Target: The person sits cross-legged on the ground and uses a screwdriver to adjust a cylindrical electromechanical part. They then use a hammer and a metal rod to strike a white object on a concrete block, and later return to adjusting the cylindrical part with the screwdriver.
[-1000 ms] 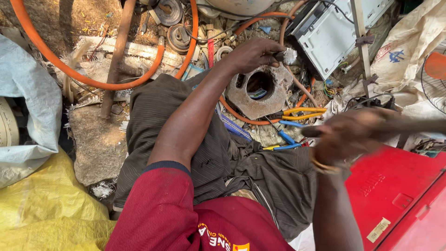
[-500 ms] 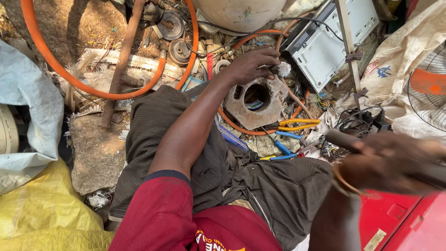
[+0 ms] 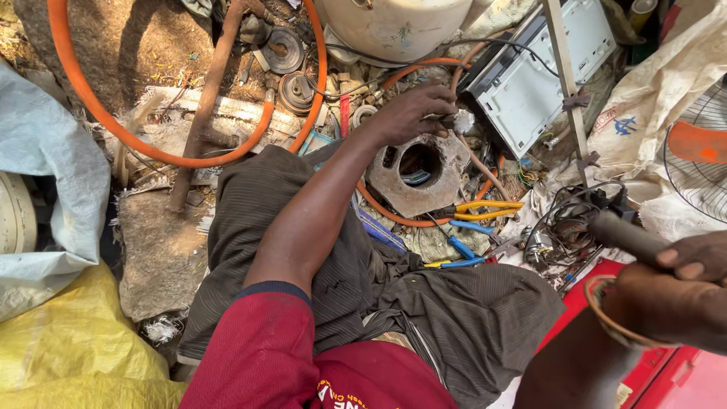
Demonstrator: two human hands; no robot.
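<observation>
My left hand (image 3: 413,113) lay on the top edge of the round metal housing (image 3: 419,173), fingers curled over its rim and pinching a small pale piece there; I could not make out what that piece was. The housing sat on the ground just past my knee, ringed by a loop of orange hose (image 3: 189,155). My right hand (image 3: 681,291) was clenched around a dark metal rod (image 3: 625,235), raised at the right edge of the view over the red box (image 3: 681,379).

To do this well, I judged the left hand should pin the housing flat and keep its fingers clear of the centre hole before the rod came near.

I counted one housing, one rod, one pair of yellow-handled pliers (image 3: 485,210) and two blue-handled tools (image 3: 458,254) beside it.
</observation>
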